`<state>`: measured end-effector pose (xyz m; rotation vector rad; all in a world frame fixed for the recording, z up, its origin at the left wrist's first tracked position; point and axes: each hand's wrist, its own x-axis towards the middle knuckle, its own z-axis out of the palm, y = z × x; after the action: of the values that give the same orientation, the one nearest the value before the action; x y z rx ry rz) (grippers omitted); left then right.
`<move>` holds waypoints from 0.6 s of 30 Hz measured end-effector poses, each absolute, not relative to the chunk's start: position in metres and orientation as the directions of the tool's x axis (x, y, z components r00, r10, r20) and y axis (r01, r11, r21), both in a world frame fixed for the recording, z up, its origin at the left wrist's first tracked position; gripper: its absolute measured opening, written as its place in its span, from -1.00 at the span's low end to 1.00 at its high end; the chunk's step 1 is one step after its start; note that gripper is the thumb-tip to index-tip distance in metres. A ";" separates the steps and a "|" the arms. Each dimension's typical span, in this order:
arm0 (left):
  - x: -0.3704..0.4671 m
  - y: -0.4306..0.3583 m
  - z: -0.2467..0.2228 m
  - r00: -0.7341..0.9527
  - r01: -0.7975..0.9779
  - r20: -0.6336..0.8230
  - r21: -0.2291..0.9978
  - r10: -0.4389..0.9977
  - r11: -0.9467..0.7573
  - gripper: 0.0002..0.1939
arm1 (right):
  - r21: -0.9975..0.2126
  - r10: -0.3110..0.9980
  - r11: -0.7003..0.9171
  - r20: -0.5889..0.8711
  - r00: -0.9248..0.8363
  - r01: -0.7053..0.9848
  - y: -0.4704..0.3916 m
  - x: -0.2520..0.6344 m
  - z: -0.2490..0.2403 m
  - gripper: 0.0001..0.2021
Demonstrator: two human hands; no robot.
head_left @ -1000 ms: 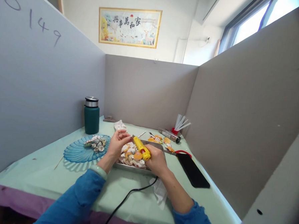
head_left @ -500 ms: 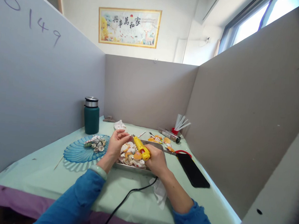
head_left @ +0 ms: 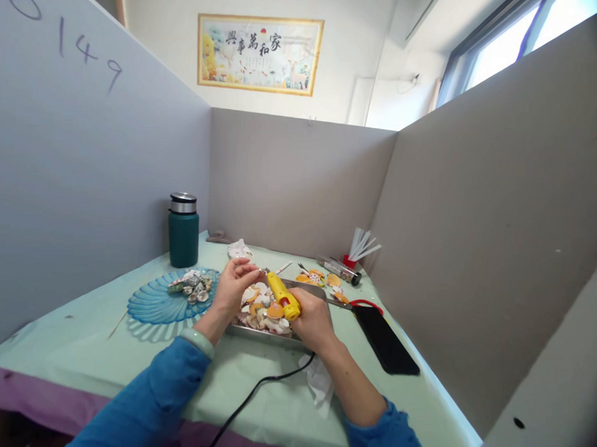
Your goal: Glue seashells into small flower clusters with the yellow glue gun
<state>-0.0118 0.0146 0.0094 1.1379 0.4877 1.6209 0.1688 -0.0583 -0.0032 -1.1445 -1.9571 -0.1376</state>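
Observation:
My right hand [head_left: 312, 315] is wrapped round a yellow hot glue gun [head_left: 283, 296], whose nozzle points up and to the left. My left hand [head_left: 232, 289] pinches something small and pale at its fingertips, close to the nozzle; it is too small to name, perhaps partly hidden by the fingers. Beneath both hands stands a metal tray [head_left: 267, 337] heaped with seashells [head_left: 260, 311], white and orange. Left of my left hand, a blue scalloped glass plate [head_left: 147, 303] carries a cluster of shells [head_left: 194, 286].
A green thermos [head_left: 183, 237] stands at the back left. To the right lie a black phone [head_left: 385, 341], red-handled scissors [head_left: 367, 304] and a clear tube [head_left: 341, 269]; glue sticks [head_left: 361, 245] stand in a red holder. The gun's black cord [head_left: 263, 382] runs toward me past a crumpled tissue [head_left: 319, 383].

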 end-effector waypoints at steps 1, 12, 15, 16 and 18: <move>-0.012 0.015 0.009 0.000 -0.514 0.432 0.774 0.902 -0.371 -0.48 | -0.297 0.665 0.581 0.709 -0.232 0.757 -0.058 0.169 -0.003 -0.76; -0.009 0.010 0.012 0.009 -0.499 0.430 0.784 0.903 -0.368 -0.47 | -0.289 0.638 0.623 0.725 -0.258 0.727 -0.057 0.169 -0.005 -0.67; -0.008 0.009 0.013 -0.002 -0.480 0.434 0.790 0.901 -0.381 -0.47 | -0.284 0.633 0.626 0.729 -0.260 0.726 -0.057 0.169 -0.005 -0.66; -0.008 0.009 0.013 -0.006 -0.473 0.436 0.792 0.900 -0.387 -0.47 | -0.281 0.632 0.625 0.730 -0.261 0.728 -0.057 0.168 -0.005 -0.66; -0.008 0.009 0.013 -0.013 -0.458 0.437 0.797 0.899 -0.394 -0.48 | -0.277 0.633 0.622 0.729 -0.261 0.733 -0.057 0.168 -0.004 -0.66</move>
<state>-0.0085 0.0089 0.0129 1.1859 0.5430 1.6316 0.1676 -0.0569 -0.0040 -1.0761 -1.9776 -0.1455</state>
